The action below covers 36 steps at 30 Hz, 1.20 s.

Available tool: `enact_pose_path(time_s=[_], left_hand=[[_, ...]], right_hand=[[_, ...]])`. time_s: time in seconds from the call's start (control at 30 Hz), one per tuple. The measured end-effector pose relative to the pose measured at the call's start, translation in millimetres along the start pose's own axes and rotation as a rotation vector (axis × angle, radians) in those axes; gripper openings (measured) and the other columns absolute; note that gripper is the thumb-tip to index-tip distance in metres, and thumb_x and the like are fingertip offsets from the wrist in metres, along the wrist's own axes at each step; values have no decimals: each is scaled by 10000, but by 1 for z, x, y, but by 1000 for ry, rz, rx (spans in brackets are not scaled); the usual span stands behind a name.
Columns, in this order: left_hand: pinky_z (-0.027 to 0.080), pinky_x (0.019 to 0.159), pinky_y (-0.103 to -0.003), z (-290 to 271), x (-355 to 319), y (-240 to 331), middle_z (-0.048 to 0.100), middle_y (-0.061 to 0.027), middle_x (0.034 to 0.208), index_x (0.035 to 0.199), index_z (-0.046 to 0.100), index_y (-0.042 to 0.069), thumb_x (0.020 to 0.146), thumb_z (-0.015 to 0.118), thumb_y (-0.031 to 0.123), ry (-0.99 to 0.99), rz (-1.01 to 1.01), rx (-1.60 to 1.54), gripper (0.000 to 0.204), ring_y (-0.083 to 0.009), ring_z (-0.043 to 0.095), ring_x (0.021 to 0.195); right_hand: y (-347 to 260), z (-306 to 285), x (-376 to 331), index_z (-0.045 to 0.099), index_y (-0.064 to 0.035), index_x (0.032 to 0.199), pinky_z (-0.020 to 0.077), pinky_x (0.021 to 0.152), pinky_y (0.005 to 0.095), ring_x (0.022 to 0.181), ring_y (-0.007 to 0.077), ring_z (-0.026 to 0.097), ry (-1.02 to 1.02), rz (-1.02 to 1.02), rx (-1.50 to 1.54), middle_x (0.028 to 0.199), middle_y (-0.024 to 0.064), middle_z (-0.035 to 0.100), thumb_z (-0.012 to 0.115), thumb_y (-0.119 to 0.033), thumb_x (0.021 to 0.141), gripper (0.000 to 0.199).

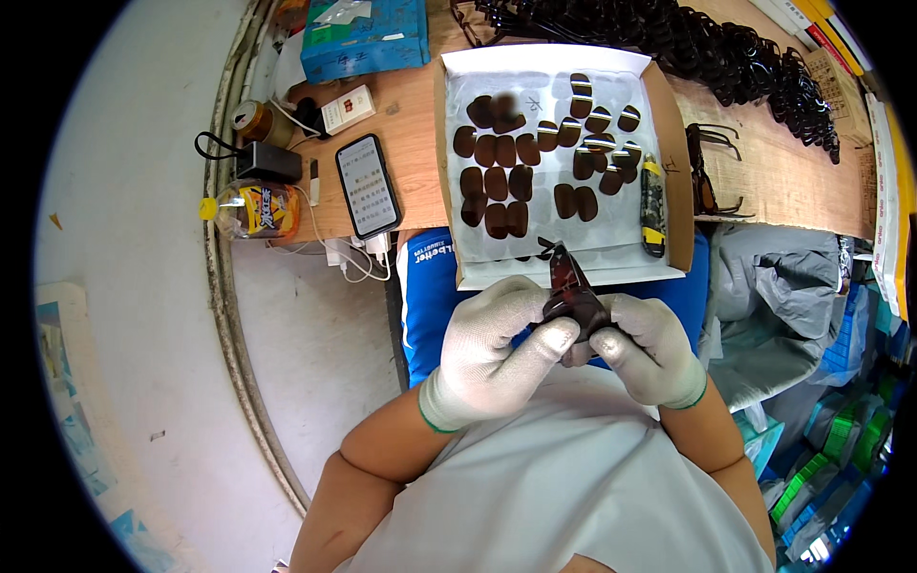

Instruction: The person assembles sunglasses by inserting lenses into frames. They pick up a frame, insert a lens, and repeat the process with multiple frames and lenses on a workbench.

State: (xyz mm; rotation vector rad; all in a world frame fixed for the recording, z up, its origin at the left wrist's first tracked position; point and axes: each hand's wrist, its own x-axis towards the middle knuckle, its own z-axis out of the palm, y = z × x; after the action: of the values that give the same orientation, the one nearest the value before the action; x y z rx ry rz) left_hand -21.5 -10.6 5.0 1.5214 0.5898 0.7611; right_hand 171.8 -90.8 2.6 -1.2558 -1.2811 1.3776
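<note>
A dark brown glasses frame (pixel 575 301) is held between my two gloved hands in front of my chest, one of its arms pointing up toward the box. My left hand (pixel 499 353) pinches one side with thumb and fingers. On the other side my right hand (pixel 653 350) grips it, thumb pressed close to the left thumb. Whether a lens sits in the frame cannot be made out. Just beyond lies a shallow cardboard box (pixel 679 181) lined with white paper, holding several dark brown lenses (pixel 521 179). A black and yellow utility knife (pixel 652 205) lies along its right side.
Black glasses frames (pixel 659 36) are heaped along the back of the table, and another frame (pixel 703 172) lies right of the box. To the left are a phone (pixel 368 185), a drink bottle (pixel 253 210), a can (pixel 256 122) and a blue box (pixel 368 40). Grey plastic sheeting (pixel 774 296) hangs at right.
</note>
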Motion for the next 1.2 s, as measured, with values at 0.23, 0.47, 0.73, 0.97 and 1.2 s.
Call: enact_pose_path(time_s=[0.23,0.47,0.73,0.97,1.2], left_hand=[[501,689,-332,-13,8,7,657,-112,862,1014,651,-12,951,620,35,-129,-41,23,85,-220,617,741],[493,735,-327,-3,5,7,633,-108,871,1011,651,-20,959,627,80,-57,-44,32,114,-203,595,780],[489,741,-308,2,0,-3,654,-69,860,1006,722,-10,994,653,215,-93,-23,-209,236,-175,572,817],[469,575,-293,-9,3,16,661,-73,745,945,717,-1,985,652,171,-48,56,87,188,-171,581,631],[500,592,-291,-5,7,20,682,-112,791,925,703,-40,952,673,89,-113,16,-99,135,-176,647,666]], right_hand=[[-7,-2,-4,638,70,1107,519,611,281,636,186,655,17,-77,-176,741,75,671,540,-105,981,237],[-14,3,-4,652,66,1037,499,572,289,605,192,636,111,-97,-216,711,78,645,570,-116,966,212],[-8,-10,4,682,27,1022,471,546,315,581,221,605,-39,-209,-331,703,83,618,578,-145,974,207],[-8,-3,1,627,21,1178,531,669,312,685,211,661,-158,-30,-30,789,74,677,540,-160,1004,265],[1,-2,-2,649,6,1032,518,603,311,618,212,643,-150,-116,-69,745,56,663,551,-156,989,194]])
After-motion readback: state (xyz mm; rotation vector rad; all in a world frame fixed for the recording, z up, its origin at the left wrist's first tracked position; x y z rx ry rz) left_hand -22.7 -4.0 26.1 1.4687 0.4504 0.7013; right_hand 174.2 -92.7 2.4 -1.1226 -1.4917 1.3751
